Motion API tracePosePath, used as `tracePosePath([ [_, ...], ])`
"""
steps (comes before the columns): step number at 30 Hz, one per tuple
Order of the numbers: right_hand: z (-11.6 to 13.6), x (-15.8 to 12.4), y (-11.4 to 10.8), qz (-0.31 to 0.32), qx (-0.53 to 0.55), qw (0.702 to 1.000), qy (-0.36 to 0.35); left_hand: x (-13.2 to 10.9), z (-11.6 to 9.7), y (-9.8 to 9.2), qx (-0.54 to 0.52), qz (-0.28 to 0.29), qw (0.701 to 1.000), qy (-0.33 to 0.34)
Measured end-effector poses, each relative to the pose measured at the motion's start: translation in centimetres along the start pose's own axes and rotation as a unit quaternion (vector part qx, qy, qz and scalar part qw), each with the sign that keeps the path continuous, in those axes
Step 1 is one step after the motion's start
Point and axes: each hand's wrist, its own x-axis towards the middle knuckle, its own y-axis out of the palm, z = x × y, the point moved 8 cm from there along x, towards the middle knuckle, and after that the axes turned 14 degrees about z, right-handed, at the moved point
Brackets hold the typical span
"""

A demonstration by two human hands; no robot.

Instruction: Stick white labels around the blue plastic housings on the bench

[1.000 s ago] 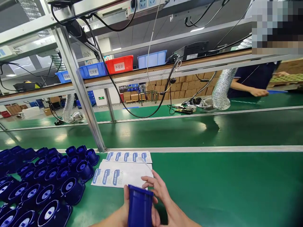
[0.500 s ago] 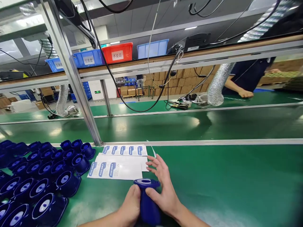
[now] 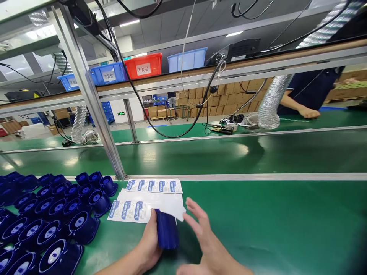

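A dark blue, roughly cylindrical plastic part is tilted in my left hand, with the thumb along its left side. My right hand is just to the right, fingers spread and thumb stretched away from them. A white label, its plain side showing, reaches from the index fingertip to the upper end of the part. Whether it touches the part I cannot tell. Behind lie white sheets of blue-and-white labels, partly hidden by the part and the label.
Several rows of similar blue parts cover the left of the green table. A metal post rises behind them. Blue bins and a red bin sit on the shelf above. A co-worker's hand rests on the far bench.
My right hand has let go of the blue part and moved a little right, bringing the label down beside it. The left hand has raised and tilted the part, moving it left.
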Motion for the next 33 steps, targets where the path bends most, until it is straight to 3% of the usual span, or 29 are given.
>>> tracePosePath([
  [2,0.1,-0.6,-3.0,-0.116,-0.033,0.993,0.004,0.3,0.0,-0.4,0.008,0.001,1.000,0.001],
  [4,0.9,-1.0,-5.5,-0.189,-0.056,0.980,-0.021,0.6,0.1,-0.7,0.019,-0.003,1.000,0.003],
  [7,1.9,-0.7,-7.3,-0.192,-0.018,0.979,-0.064,0.7,0.0,-1.1,0.045,-0.036,0.998,0.012],
  [10,0.9,-0.6,-7.9,-0.223,0.078,0.972,-0.010,0.5,-0.4,-1.3,0.071,-0.062,0.995,0.013],
  [12,-0.7,-0.8,-7.2,-0.234,0.152,0.958,0.063,0.4,-0.7,-1.2,0.091,-0.066,0.994,0.017],
  [16,-3.5,-1.0,-3.9,-0.189,0.287,0.919,0.195,-0.2,-1.2,-1.0,0.115,-0.076,0.990,0.035],
  [20,-4.5,-2.0,-2.6,-0.218,0.335,0.869,0.291,-0.7,-1.9,-0.6,0.120,-0.082,0.988,0.050],
  [27,-4.0,-1.9,-2.8,-0.208,0.357,0.857,0.308,-1.1,-3.0,-0.3,0.129,-0.089,0.985,0.073],
  [33,-4.8,-1.4,-1.0,-0.092,0.413,0.845,0.326,-1.3,-3.2,-0.5,0.137,-0.096,0.981,0.098],
])
